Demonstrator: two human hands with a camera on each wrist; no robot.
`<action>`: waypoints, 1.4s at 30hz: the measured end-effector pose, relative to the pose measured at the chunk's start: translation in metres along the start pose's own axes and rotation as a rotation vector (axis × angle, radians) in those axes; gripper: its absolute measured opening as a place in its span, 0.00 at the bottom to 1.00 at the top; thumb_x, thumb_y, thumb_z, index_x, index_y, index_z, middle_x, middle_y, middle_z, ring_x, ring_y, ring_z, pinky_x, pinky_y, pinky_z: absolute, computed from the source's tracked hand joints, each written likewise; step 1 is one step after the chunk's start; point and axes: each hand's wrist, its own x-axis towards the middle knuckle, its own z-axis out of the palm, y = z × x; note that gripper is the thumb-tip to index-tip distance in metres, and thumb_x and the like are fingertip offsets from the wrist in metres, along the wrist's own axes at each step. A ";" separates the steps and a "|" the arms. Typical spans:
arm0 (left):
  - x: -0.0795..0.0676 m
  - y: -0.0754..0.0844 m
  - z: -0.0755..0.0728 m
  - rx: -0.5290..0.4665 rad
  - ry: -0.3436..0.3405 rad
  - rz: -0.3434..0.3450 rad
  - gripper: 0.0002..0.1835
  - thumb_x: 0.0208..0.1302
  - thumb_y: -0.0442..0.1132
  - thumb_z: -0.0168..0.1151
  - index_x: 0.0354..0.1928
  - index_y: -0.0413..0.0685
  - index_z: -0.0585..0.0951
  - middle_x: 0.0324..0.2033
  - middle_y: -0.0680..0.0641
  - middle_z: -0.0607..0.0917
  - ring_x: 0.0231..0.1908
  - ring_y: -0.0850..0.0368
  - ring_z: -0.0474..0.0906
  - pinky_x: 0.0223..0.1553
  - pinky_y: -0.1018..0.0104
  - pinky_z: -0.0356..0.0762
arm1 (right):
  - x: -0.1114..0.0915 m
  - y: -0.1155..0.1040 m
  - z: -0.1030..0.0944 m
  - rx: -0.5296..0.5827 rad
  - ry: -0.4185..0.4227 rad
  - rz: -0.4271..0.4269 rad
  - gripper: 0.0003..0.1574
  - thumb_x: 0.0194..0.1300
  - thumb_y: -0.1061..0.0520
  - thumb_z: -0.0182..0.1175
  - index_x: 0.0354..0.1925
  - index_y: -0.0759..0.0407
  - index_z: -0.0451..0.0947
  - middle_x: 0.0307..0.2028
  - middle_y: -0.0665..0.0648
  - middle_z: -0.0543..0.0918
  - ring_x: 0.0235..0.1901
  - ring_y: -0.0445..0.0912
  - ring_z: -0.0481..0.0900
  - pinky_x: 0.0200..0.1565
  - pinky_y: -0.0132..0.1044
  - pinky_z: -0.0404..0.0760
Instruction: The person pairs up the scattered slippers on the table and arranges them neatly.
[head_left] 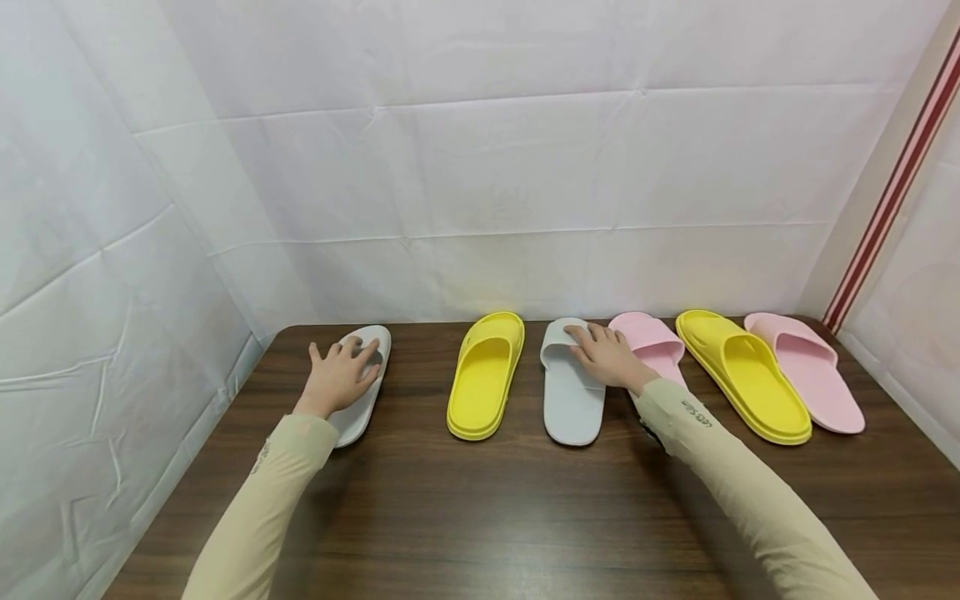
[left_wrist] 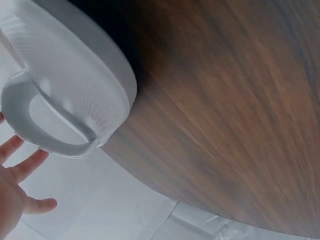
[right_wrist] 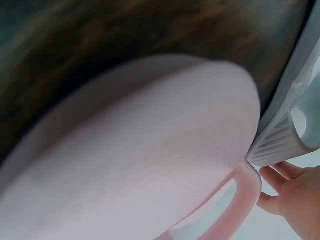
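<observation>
At the left end of the row, my left hand (head_left: 337, 377) reaches over a light grey slipper (head_left: 363, 408) with spread fingers. In the left wrist view, its fingertips (left_wrist: 36, 159) are at the edge of that slipper's strap (left_wrist: 17, 102). My right hand (head_left: 609, 357) lies over the strap of a second grey slipper (head_left: 573, 408), its fingers loosely extended. The right wrist view has these fingers beside the ribbed side of the grey strap (right_wrist: 280, 145). Under my right wrist is a pink slipper (head_left: 645, 329), partly hidden by the sleeve.
Between the grey slippers lies a yellow slipper (head_left: 480, 387). Farther right, another yellow slipper (head_left: 761, 387) touches or overlaps a second pink slipper (head_left: 825, 387). All lie along the back of a dark wooden table (head_left: 450, 517), with white cloth (head_left: 487, 167) hanging behind.
</observation>
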 end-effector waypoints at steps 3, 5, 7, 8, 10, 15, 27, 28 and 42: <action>-0.002 -0.001 0.000 -0.017 -0.012 -0.002 0.25 0.66 0.51 0.43 0.64 0.58 0.62 0.59 0.38 0.65 0.55 0.35 0.64 0.54 0.26 0.41 | -0.001 0.001 0.000 0.008 -0.014 -0.007 0.26 0.69 0.47 0.37 0.64 0.48 0.55 0.58 0.69 0.63 0.57 0.65 0.61 0.54 0.60 0.56; -0.004 -0.002 0.000 -0.023 -0.025 -0.004 0.25 0.66 0.51 0.42 0.64 0.59 0.63 0.59 0.38 0.64 0.55 0.35 0.64 0.54 0.26 0.40 | -0.002 0.002 -0.001 0.009 -0.024 -0.015 0.26 0.69 0.48 0.38 0.64 0.48 0.55 0.59 0.70 0.62 0.57 0.65 0.61 0.55 0.60 0.56; -0.005 -0.002 -0.001 -0.027 -0.036 -0.008 0.24 0.66 0.52 0.42 0.64 0.58 0.63 0.59 0.38 0.64 0.55 0.34 0.64 0.54 0.26 0.39 | -0.003 0.002 -0.002 -0.005 -0.037 -0.027 0.27 0.69 0.48 0.38 0.65 0.47 0.54 0.59 0.70 0.62 0.57 0.65 0.62 0.55 0.60 0.56; -0.005 -0.003 -0.001 -0.026 -0.043 -0.013 0.24 0.66 0.52 0.42 0.64 0.58 0.64 0.59 0.38 0.64 0.55 0.34 0.64 0.54 0.26 0.39 | -0.004 0.002 -0.002 -0.010 -0.041 -0.035 0.27 0.69 0.49 0.38 0.65 0.47 0.53 0.58 0.70 0.63 0.57 0.65 0.62 0.55 0.59 0.56; -0.007 -0.004 -0.002 -0.016 -0.046 -0.016 0.25 0.66 0.52 0.42 0.63 0.58 0.64 0.59 0.38 0.64 0.54 0.33 0.64 0.54 0.26 0.40 | -0.005 0.003 -0.003 -0.015 -0.044 -0.054 0.27 0.69 0.49 0.39 0.65 0.48 0.53 0.58 0.70 0.64 0.56 0.64 0.63 0.55 0.59 0.56; -0.009 -0.007 -0.002 -0.001 -0.047 -0.015 0.25 0.66 0.52 0.41 0.64 0.57 0.64 0.59 0.38 0.65 0.52 0.31 0.64 0.54 0.27 0.43 | -0.008 0.005 -0.006 -0.001 -0.042 -0.109 0.27 0.68 0.50 0.42 0.64 0.49 0.55 0.55 0.70 0.67 0.54 0.63 0.65 0.54 0.58 0.58; -0.018 -0.014 -0.008 -0.010 -0.064 -0.014 0.25 0.66 0.52 0.41 0.64 0.56 0.64 0.61 0.38 0.63 0.50 0.30 0.66 0.53 0.25 0.42 | -0.013 0.001 -0.014 0.021 -0.004 -0.167 0.22 0.67 0.51 0.45 0.59 0.49 0.61 0.49 0.70 0.69 0.50 0.60 0.68 0.52 0.58 0.62; -0.019 -0.014 -0.008 -0.013 -0.061 -0.015 0.25 0.66 0.52 0.41 0.63 0.57 0.64 0.61 0.38 0.63 0.50 0.30 0.66 0.53 0.25 0.42 | -0.014 0.000 -0.015 0.023 0.003 -0.170 0.22 0.67 0.51 0.45 0.59 0.49 0.62 0.49 0.69 0.70 0.49 0.60 0.68 0.51 0.58 0.62; -0.024 -0.017 -0.010 -0.003 -0.043 -0.012 0.24 0.65 0.53 0.43 0.63 0.58 0.65 0.57 0.34 0.66 0.49 0.31 0.68 0.51 0.24 0.43 | -0.014 -0.013 -0.029 0.045 0.052 -0.171 0.23 0.67 0.49 0.45 0.59 0.48 0.61 0.49 0.68 0.68 0.52 0.59 0.66 0.50 0.57 0.64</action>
